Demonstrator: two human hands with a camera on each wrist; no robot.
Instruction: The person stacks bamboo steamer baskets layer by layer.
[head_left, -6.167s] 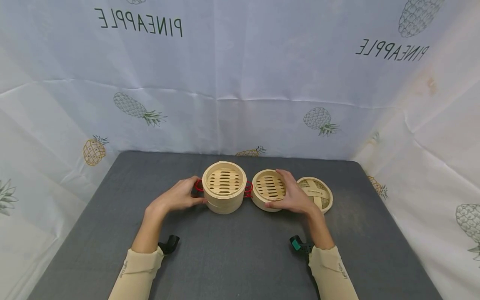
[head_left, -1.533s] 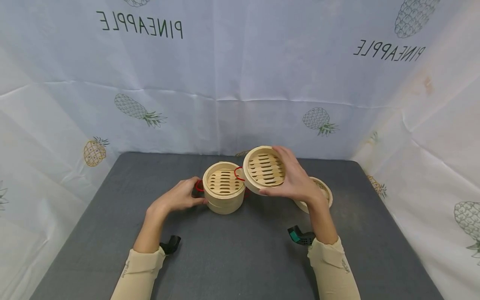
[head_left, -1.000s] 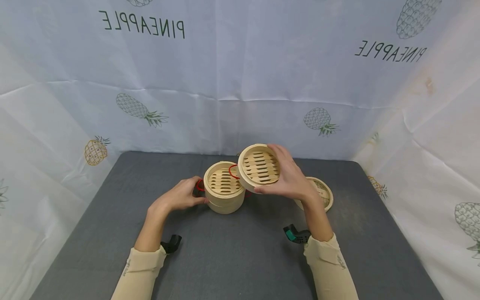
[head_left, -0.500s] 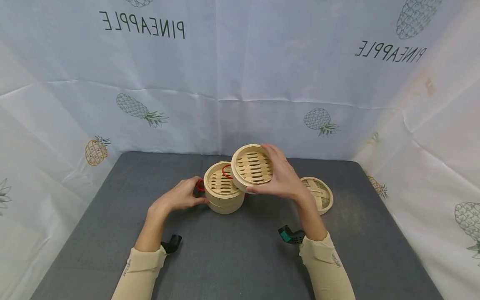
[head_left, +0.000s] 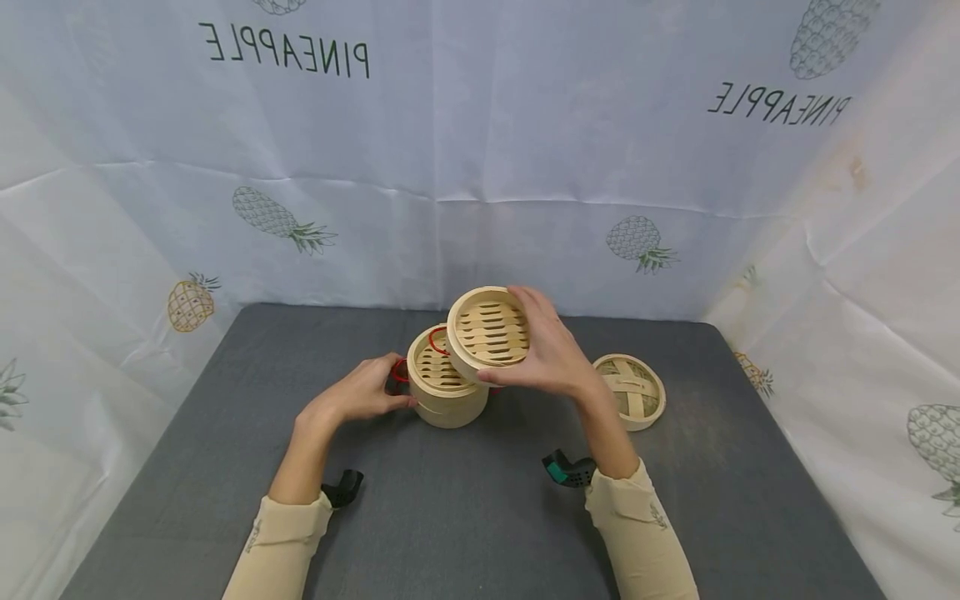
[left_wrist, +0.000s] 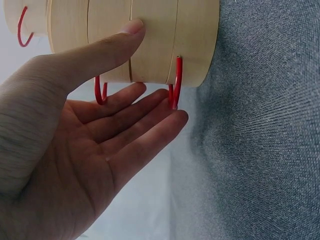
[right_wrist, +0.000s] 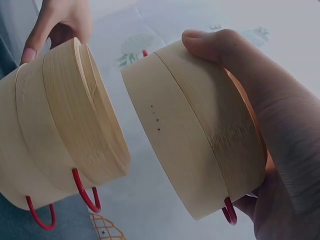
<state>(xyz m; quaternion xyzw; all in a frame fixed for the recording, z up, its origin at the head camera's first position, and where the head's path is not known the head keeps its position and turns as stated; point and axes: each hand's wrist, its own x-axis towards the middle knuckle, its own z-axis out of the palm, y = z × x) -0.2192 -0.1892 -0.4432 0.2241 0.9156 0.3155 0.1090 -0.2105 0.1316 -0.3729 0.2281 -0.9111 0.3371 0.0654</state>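
A round bamboo steamer basket (head_left: 491, 333) with a slatted base and red cord handles is in the air, gripped at its right side by my right hand (head_left: 543, 350). Below and slightly left stands a stack of bamboo baskets (head_left: 448, 404), partly hidden by it. In the right wrist view a gap separates the held basket (right_wrist: 185, 130) from the stack (right_wrist: 60, 120). My left hand (head_left: 360, 389) holds the stack's left side; the left wrist view has its thumb on the wall (left_wrist: 155, 45) and the fingers (left_wrist: 145, 135) beside the red handles.
A round woven bamboo lid (head_left: 633, 392) lies on the dark grey table (head_left: 465, 517), right of the stack. Behind the table hangs a pale curtain (head_left: 517, 167) printed with pineapples. Each wrist bears a black device.
My right hand has lifted the basket from the table beside the stack and carried it left over the stack. The lid is now more exposed. My left hand has stayed nearly still.
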